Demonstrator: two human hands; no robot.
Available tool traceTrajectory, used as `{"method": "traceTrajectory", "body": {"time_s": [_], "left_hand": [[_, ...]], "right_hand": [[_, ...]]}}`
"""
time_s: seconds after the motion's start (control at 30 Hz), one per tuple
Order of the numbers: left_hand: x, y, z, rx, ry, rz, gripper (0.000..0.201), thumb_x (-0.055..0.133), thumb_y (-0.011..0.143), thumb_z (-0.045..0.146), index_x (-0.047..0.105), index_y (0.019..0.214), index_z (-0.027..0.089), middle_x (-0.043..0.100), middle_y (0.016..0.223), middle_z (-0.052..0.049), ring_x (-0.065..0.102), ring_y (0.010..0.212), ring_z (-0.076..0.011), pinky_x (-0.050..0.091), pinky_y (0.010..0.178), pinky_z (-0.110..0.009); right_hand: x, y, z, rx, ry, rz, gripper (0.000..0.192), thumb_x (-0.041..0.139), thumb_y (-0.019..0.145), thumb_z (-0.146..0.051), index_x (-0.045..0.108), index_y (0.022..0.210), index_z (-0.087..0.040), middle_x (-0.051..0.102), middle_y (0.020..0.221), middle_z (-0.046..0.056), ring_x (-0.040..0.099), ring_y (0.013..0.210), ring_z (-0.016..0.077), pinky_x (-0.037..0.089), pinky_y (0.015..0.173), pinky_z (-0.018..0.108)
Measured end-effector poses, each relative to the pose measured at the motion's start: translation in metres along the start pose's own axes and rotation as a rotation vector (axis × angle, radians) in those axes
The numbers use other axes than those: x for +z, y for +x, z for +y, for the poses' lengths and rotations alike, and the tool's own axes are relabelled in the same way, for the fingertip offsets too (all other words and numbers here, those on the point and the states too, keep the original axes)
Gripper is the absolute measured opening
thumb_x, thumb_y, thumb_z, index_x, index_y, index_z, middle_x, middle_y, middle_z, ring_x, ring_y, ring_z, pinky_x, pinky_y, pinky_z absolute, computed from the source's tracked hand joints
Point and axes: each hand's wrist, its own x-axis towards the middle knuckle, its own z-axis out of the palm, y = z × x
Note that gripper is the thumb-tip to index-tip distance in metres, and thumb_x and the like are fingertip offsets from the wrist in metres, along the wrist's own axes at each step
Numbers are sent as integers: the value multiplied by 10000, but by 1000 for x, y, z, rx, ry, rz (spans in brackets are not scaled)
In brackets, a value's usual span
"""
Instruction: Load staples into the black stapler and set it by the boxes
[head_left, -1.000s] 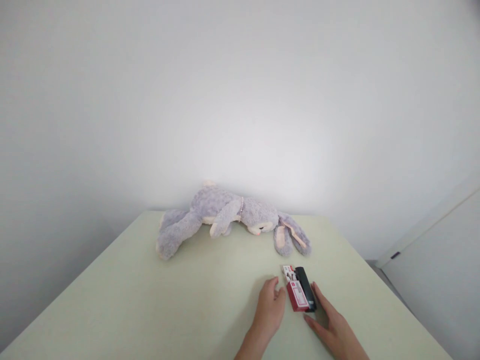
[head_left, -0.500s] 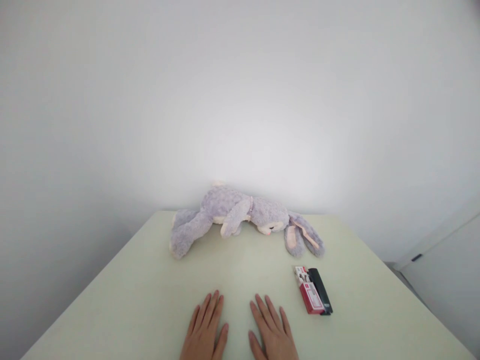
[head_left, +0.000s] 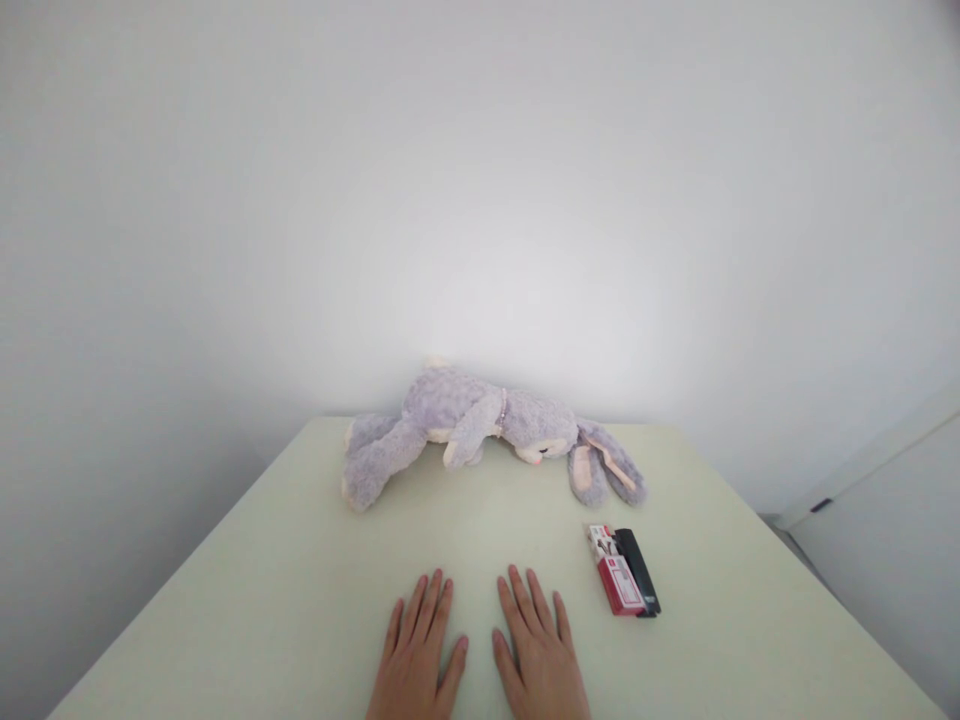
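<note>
My left hand (head_left: pixel 417 655) and my right hand (head_left: pixel 538 650) lie flat, palms down, side by side on the pale green table (head_left: pixel 255 590), fingers spread, holding nothing. To the right of my right hand lies a red and white packet (head_left: pixel 615 575) with a black stapler (head_left: pixel 639 583) alongside it, a short gap from my fingers. A grey-purple plush rabbit (head_left: pixel 480 425) lies on its side along the table's far edge, ears pointing right.
A plain white wall (head_left: pixel 480 200) stands right behind the table. At the right, past the table's edge, is a white door or cabinet front (head_left: pixel 885 500) with a small dark handle. The table's edges slope away left and right.
Both hands left the packet and stapler and moved left to rest flat at the table's near middle. Over the last half second they barely shifted forward.
</note>
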Motion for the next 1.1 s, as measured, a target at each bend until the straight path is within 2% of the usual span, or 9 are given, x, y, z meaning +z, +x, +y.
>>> {"method": "traceTrajectory", "body": {"time_s": [0.23, 0.37, 0.57, 0.93, 1.1], "left_hand": [[13, -1, -9, 57, 177, 41, 703, 440, 1005, 460, 120, 1619, 334, 283, 1668, -9, 332, 1522, -277, 351, 1193, -532], [14, -1, -10, 82, 253, 64, 704, 428, 1009, 474, 127, 1622, 305, 283, 1670, -11, 325, 1527, -252, 363, 1185, -500], [8, -2, -7, 69, 237, 80, 709, 451, 1001, 464, 139, 1620, 311, 308, 1666, -5, 331, 1523, -245, 342, 1201, -471], [9, -2, -7, 72, 250, 57, 696, 424, 1010, 480, 136, 1620, 309, 299, 1667, -20, 334, 1523, -244, 349, 1201, -471], [17, -2, -13, 100, 267, 101, 704, 437, 1003, 498, 148, 1619, 314, 317, 1658, -15, 355, 1513, -247, 357, 1194, -469]], "right_hand": [[2, 0, 3, 1, -94, -90, 674, 426, 1027, -438, 76, 1602, -408, 208, 1656, -36, 281, 1523, 332, 324, 1195, 651], [1, -1, 3, 5, -139, -100, 652, 395, 1038, -464, 75, 1604, -400, 187, 1660, -52, 259, 1534, 306, 325, 1211, 611], [-4, -2, 0, -2, -160, -67, 641, 397, 1041, -451, 100, 1607, -395, 204, 1658, -66, 266, 1535, 279, 341, 1217, 569], [-1, -3, 4, -15, -179, -74, 637, 379, 1043, -466, 90, 1607, -404, 190, 1656, -68, 276, 1528, 292, 356, 1204, 591], [6, -2, 10, -41, -180, -71, 649, 381, 1038, -473, 81, 1607, -394, 211, 1648, -51, 304, 1515, 306, 377, 1188, 598]]}}
